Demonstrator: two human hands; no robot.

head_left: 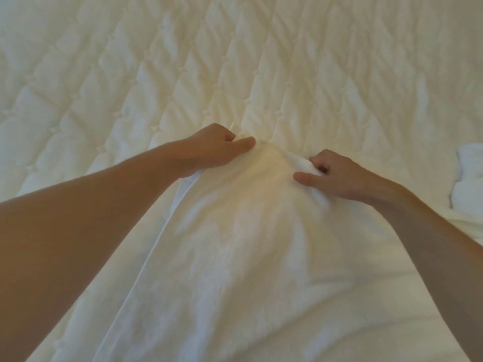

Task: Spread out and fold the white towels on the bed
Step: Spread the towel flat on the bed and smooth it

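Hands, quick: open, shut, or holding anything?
Left hand: fingers pinch the far edge of the towel.
Right hand: fingers grip the same edge of the towel.

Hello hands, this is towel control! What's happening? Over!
Left hand and right hand both pinching far edge of white towel. Towel wrinkled over quilted bed, not flat yet. Bunched towels at right edge, apart from hands.

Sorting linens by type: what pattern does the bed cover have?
The bed cover is cream-white with diamond quilting; head view.
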